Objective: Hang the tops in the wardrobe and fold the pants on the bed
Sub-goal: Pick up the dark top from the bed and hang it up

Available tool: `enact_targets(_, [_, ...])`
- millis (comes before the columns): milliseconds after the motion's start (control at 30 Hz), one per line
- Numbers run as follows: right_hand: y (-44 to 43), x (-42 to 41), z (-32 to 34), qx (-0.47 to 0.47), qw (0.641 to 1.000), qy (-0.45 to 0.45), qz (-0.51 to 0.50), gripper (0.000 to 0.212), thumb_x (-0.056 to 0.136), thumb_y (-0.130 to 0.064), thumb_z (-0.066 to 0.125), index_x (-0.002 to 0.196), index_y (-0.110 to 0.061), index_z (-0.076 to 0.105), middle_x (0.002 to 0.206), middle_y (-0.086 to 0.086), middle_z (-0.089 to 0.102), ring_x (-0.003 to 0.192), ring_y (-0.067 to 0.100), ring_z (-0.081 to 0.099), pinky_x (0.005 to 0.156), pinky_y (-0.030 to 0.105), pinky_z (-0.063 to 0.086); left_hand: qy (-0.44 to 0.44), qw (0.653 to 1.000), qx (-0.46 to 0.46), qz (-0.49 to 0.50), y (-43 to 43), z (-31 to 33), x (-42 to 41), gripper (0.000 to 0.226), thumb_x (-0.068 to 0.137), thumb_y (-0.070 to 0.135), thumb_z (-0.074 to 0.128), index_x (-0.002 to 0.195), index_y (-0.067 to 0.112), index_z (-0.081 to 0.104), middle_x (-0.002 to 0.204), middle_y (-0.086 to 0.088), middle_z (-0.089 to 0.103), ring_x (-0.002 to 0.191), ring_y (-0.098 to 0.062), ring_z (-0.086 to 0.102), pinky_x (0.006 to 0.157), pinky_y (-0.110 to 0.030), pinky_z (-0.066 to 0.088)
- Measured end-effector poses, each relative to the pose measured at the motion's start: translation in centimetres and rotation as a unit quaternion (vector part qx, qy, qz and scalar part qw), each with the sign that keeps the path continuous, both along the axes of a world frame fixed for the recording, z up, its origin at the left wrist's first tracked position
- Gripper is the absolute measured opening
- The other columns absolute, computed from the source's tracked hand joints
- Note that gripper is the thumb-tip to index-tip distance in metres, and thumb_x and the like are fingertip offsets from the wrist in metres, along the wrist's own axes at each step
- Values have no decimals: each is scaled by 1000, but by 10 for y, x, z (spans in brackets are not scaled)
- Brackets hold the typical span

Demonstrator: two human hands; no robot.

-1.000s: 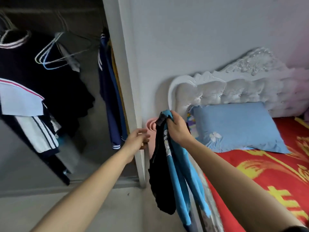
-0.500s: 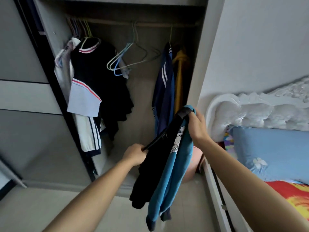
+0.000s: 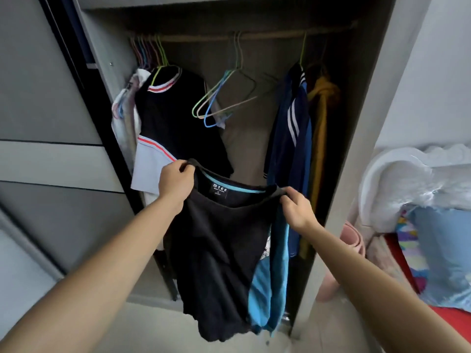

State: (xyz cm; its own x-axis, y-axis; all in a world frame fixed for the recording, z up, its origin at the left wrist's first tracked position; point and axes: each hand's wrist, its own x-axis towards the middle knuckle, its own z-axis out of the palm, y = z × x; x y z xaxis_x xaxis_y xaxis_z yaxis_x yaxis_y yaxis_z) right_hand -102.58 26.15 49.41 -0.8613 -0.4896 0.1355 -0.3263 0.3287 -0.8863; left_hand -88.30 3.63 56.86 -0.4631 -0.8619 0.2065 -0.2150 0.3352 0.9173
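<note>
Top (image 3: 224,240): black T-shirt with light blue parts, held up by its two shoulders in front of the open wardrobe. It hangs free in the air, on no hanger. The back of the neck faces the camera.
Neck label (image 3: 219,191): small black patch inside the collar, it reads MTEE.
Left hand (image 3: 175,183): it grips the left shoulder of the top near the collar, with the fingers curled round the cloth.
Right hand (image 3: 297,208): it pinches the right shoulder of the top, thumb and fingers closed on the edge of the fabric.
Wardrobe (image 3: 369,123): grey frame, door open, with a rail (image 3: 254,35) across the top.
Empty hangers (image 3: 224,98): some thin wire ones, green, blue and pale, in the middle of the rail, above the top and apart from it.
Black shirt (image 3: 175,118): hung at the left, with a white sleeve and red stripes.
Navy jacket (image 3: 290,128): hung at the right, with white stripes, just beside a yellow garment (image 3: 322,118).
Bed (image 3: 407,179): at the right edge, with a white tufted headboard, a blue pillow (image 3: 443,250) and a red cover (image 3: 453,322).
Pink object (image 3: 351,238): between wardrobe and bed; I cannot tell what it is.
</note>
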Motion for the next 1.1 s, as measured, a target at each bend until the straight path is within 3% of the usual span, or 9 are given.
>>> enact_targets(167, [-96, -47, -2, -30, 998, -41, 38, 23, 92, -14, 47, 97, -23, 67, 89, -10, 67, 88, 11, 60, 82, 27, 48, 22, 999, 40, -9, -52, 11, -46, 23, 93, 18, 49, 93, -4, 56, 74, -4, 45, 68, -15, 39, 62, -29, 33])
enact_targets(333, [-180, -101, 42, -87, 994, -30, 51, 22, 95, -16, 46, 99, -25, 65, 81, -10, 66, 75, 9, 61, 67, 21, 46, 23, 998, 33, -40, -105, 35, -88, 20, 89, 5, 51, 94, 12, 70, 95, 11, 65, 86, 3, 52, 72, -12, 35])
enact_targets(433, [-226, -131, 70, -148, 987, -60, 33, 16, 95, -24, 50, 91, -31, 63, 78, -8, 66, 72, 14, 62, 69, 32, 50, 28, 998, 38, -48, -135, 43, -109, 21, 87, 3, 53, 95, 14, 69, 101, 13, 63, 91, 7, 50, 75, -12, 34])
enact_targets(533, [-266, -149, 94, -163, 985, -47, 11, 12, 91, -37, 52, 94, -33, 62, 85, -5, 69, 81, 16, 65, 81, 43, 56, 37, 997, 50, -55, -162, 48, -126, 17, 87, 9, 55, 96, 16, 67, 105, 12, 63, 94, 4, 51, 86, -21, 35])
enact_targets(733, [-323, -154, 131, -114, 993, -1, -27, 65, 86, -62, 60, 134, -19, 53, 117, -2, 64, 111, 18, 60, 98, 37, 48, 31, 990, 69, -119, -221, 46, -162, 15, 90, 30, 61, 102, 23, 66, 107, 13, 62, 101, -5, 55, 89, -27, 39])
enact_targets(800, [-331, -150, 134, -60, 997, 35, -39, 59, 87, -51, 66, 133, -15, 55, 112, 4, 69, 106, 19, 62, 93, 33, 49, 15, 984, 69, -165, -238, 43, -177, 28, 87, 42, 66, 111, 26, 66, 111, 10, 63, 107, -10, 57, 93, -29, 44])
enact_targets(900, [-334, -144, 131, -45, 993, 81, -73, 29, 92, -26, 58, 118, -14, 65, 90, 7, 72, 90, 25, 67, 86, 40, 54, -15, 969, 48, -243, -251, 40, -199, 47, 78, 51, 74, 118, 29, 66, 111, 7, 67, 104, -11, 61, 95, -31, 49])
enact_targets(1000, [-330, -135, 129, -82, 988, 57, -117, 27, 101, -26, 49, 124, -19, 60, 80, 3, 65, 65, 16, 64, 67, 31, 53, -9, 950, 15, -311, -256, 38, -215, 25, 83, 41, 75, 102, 24, 74, 94, 7, 72, 92, -10, 65, 83, -25, 50])
enact_targets(1100, [-317, -128, 125, -99, 978, 68, -171, 31, 105, -31, 42, 131, -25, 58, 99, -5, 64, 84, 7, 56, 75, 25, 43, 13, 941, 6, -337, -264, 34, -221, 20, 91, 34, 68, 99, 17, 75, 86, 11, 67, 82, -4, 58, 69, -15, 42])
